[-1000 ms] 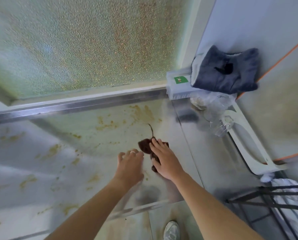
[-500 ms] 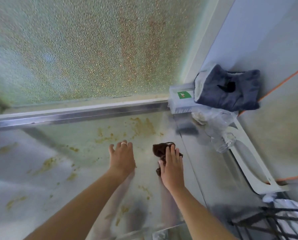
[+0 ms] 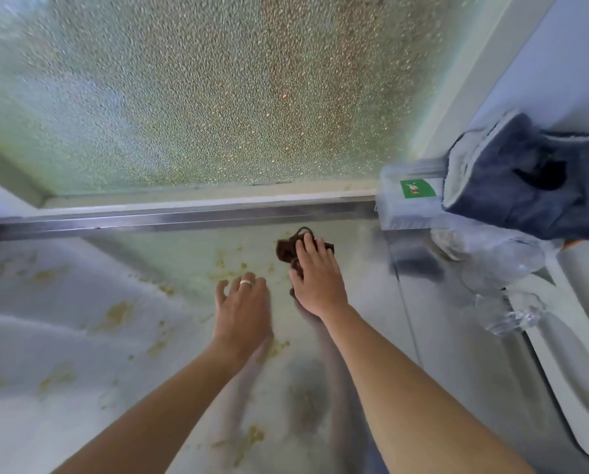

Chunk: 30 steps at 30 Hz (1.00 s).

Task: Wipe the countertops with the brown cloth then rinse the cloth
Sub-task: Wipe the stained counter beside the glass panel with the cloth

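The brown cloth (image 3: 286, 248) lies bunched on the shiny steel countertop (image 3: 81, 336), close to the back rail under the window. My right hand (image 3: 317, 275) presses flat on the cloth with fingers stretched forward, covering most of it. My left hand (image 3: 243, 309), wearing a ring, rests flat on the bare counter just left of the cloth, holding nothing. Yellow-brown smears (image 3: 115, 313) dot the counter to the left and near my forearms.
A frosted window (image 3: 218, 97) rises behind the counter above a metal rail (image 3: 183, 217). At the right stand a clear box with a green label (image 3: 413, 203), a dark blue cloth (image 3: 526, 186), crumpled clear plastic (image 3: 498, 268) and a white frame (image 3: 570, 371).
My right hand has pushed the cloth away from me, toward the back rail. The smears that lay in that patch near the rail are no longer visible. My left hand has stayed flat beside it.
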Tool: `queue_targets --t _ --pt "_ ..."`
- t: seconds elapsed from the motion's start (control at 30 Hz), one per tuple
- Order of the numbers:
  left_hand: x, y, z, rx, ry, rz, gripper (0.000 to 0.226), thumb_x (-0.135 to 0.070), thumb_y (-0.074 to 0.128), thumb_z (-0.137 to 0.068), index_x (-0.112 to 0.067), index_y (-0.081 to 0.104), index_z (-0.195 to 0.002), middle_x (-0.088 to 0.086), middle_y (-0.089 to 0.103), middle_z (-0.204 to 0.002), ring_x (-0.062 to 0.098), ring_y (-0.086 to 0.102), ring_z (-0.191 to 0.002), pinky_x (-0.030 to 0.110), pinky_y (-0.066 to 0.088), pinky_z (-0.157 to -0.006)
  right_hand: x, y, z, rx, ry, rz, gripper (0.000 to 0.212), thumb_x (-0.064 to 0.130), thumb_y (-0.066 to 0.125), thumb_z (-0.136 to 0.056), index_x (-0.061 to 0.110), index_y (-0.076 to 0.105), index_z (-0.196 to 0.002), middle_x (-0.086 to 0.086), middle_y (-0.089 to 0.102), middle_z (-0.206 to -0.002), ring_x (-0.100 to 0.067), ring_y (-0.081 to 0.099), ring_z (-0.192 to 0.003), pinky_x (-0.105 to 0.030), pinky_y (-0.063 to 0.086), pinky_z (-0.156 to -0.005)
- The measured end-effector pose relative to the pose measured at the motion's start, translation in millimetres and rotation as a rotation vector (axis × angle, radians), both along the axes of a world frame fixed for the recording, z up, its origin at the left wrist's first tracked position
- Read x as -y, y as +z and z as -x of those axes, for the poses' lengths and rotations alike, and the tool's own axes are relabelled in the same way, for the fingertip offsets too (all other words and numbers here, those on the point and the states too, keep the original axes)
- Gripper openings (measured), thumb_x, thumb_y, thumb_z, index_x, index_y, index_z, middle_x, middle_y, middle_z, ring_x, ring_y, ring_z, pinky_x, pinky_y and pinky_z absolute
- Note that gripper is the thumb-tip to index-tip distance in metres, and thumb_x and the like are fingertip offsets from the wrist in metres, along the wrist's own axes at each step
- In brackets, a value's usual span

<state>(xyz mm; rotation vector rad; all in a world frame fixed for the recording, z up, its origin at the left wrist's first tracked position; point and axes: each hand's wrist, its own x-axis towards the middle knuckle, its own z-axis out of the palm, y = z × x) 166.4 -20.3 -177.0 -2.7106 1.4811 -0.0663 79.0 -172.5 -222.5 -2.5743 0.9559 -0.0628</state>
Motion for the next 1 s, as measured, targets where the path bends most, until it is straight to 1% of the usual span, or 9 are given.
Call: queue_targets --t 0.1,0.2,0.3,0.37,0.47,0.57,0.63,0.83,1.0 --pt "-12.9 1.9 -3.2 -0.05 0.085 -0.075 0.024 -0.015 0.059 -0.079 -0.018 0.065 -0.102 0.002 0.064 -0.109 0.022 0.063 -0.099 0.047 0.037 -0.099 -20.0 0.0 13.8 0.061 0.123 -0.042 0.063 0.033 0.045 -0.103 0.022 0.024 -0.161 0.004 0.01 -0.171 -0.021 0.005 -0.158 -0.041 0.009 -0.129" --pt "-20.9 5.6 -8.4 -0.134 0.065 -0.149 0.034 -0.016 0.052 -0.082 -0.025 0.057 -0.115 -0.004 0.058 -0.119 0.017 0.058 -0.113 0.047 0.028 -0.107 -44.1 -0.1 36.6 0.175 0.177 -0.074 0.058 0.022 0.059 -0.096 0.024 0.043 -0.152 0.007 0.027 -0.167 -0.017 0.021 -0.155 -0.038 0.021 -0.126" --pt "-17.1 14.2 -14.9 -0.191 0.046 -0.19 0.035 -0.022 0.047 -0.087 -0.029 0.052 -0.122 -0.007 0.053 -0.125 0.014 0.053 -0.12 0.047 0.021 -0.112 -55.3 6.1 53.6 0.304 0.105 -0.171 0.048 0.008 0.064 -0.092 0.019 0.061 -0.139 0.003 0.05 -0.153 -0.015 0.043 -0.145 -0.041 0.038 -0.119" --pt "-13.0 20.1 -20.2 -0.22 0.045 -0.213 0.036 -0.024 0.047 -0.086 -0.029 0.053 -0.121 -0.007 0.054 -0.124 0.014 0.053 -0.12 0.048 0.019 -0.112 -46.9 17.4 60.7 0.415 -0.03 -0.165 0.043 0.006 0.062 -0.094 0.016 0.064 -0.135 0.001 0.059 -0.144 -0.017 0.055 -0.134 -0.04 0.044 -0.114" --pt "-10.3 26.3 -28.0 -0.246 0.028 -0.201 0.038 -0.024 0.049 -0.083 -0.03 0.057 -0.119 -0.007 0.057 -0.12 0.014 0.055 -0.117 0.048 0.019 -0.113 -25.4 25.1 72.2 0.41 -0.265 0.03 0.041 0.015 0.056 -0.101 0.016 0.057 -0.142 -0.004 0.053 -0.151 -0.023 0.047 -0.141 -0.04 0.038 -0.119" --pt "-16.3 27.0 -39.2 -0.18 0.026 -0.103 0.037 -0.021 0.053 -0.08 -0.026 0.062 -0.115 -0.003 0.06 -0.118 0.016 0.058 -0.113 0.045 0.023 -0.111 -12.8 10.7 70.0 0.068 -0.326 0.161 0.049 0.033 0.038 -0.105 0.019 0.044 -0.152 -0.015 0.037 -0.161 -0.039 0.032 -0.148 -0.055 0.032 -0.12" --pt "-25.3 23.1 -48.8 -0.13 0.035 -0.064 0.039 -0.018 0.058 -0.076 -0.023 0.064 -0.114 0.001 0.062 -0.119 0.02 0.06 -0.112 0.045 0.028 -0.109 -10.3 1.6 57.2 -0.01 -0.31 0.147 0.058 0.038 0.031 -0.1 0.016 0.042 -0.152 -0.019 0.035 -0.161 -0.045 0.032 -0.147 -0.058 0.031 -0.119" --pt "-59.3 11.5 -90.1 -0.051 0.131 -0.16 0.05 -0.013 0.062 -0.077 -0.024 0.055 -0.124 0.001 0.054 -0.131 0.019 0.055 -0.122 0.045 0.025 -0.109 -1.6 2.2 -22.8 0.011 -0.156 0.073 0.057 0.031 0.043 -0.1 0.021 0.036 -0.155 -0.008 0.026 -0.167 -0.033 0.02 -0.154 -0.051 0.02 -0.124" --pt "-73.9 7.7 -106.8 -0.027 0.157 -0.093 0.047 -0.014 0.068 -0.07 -0.022 0.06 -0.117 0.002 0.061 -0.116 0.022 0.063 -0.106 0.046 0.029 -0.102 -18.5 1.5 -64.3 0.02 -0.007 0.019 0.058 0.026 0.044 -0.101 0.029 0.032 -0.157 0.003 0.019 -0.169 -0.025 0.013 -0.157 -0.043 0.012 -0.126"
